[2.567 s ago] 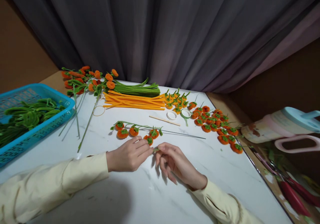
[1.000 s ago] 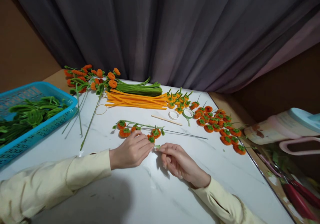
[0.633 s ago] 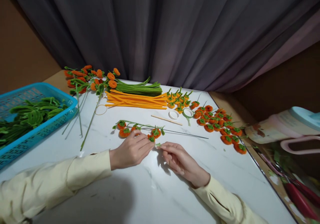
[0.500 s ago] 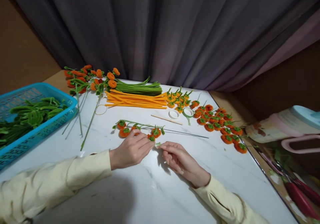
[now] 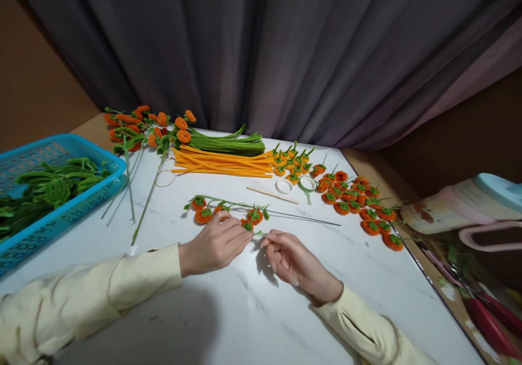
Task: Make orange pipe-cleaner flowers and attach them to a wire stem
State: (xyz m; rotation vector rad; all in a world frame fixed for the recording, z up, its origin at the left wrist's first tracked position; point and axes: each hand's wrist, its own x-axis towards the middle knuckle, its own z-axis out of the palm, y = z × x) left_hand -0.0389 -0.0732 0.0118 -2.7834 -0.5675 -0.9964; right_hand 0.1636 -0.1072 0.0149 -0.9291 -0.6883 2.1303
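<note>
My left hand point(image 5: 218, 245) is closed, its fingertips pinched at the near side of a small orange pipe-cleaner persimmon point(image 5: 247, 225) with a green top; the grip itself is partly hidden. From those fingertips a short light green strip point(image 5: 258, 234) reaches across to my right hand point(image 5: 291, 259), whose thumb and forefinger are pinched on its end. Just behind the left hand lies a branch point(image 5: 228, 200) with green leaves and several orange persimmons, its bare wire stem point(image 5: 302, 216) pointing right.
A blue basket point(image 5: 81, 193) of green leaves stands at left. Behind lie finished stems point(image 5: 141, 128), green point(image 5: 232, 143) and orange pipe cleaners point(image 5: 222, 162), a wooden stick point(image 5: 272, 195) and tape rolls point(image 5: 307, 183). Loose persimmons point(image 5: 350, 195), a tumbler point(image 5: 452, 204) and red-handled pliers point(image 5: 491, 321) are right.
The right fingertips have shifted slightly away from the left hand, and a bit more of the green strip shows between them. The left hand has stayed in place.
</note>
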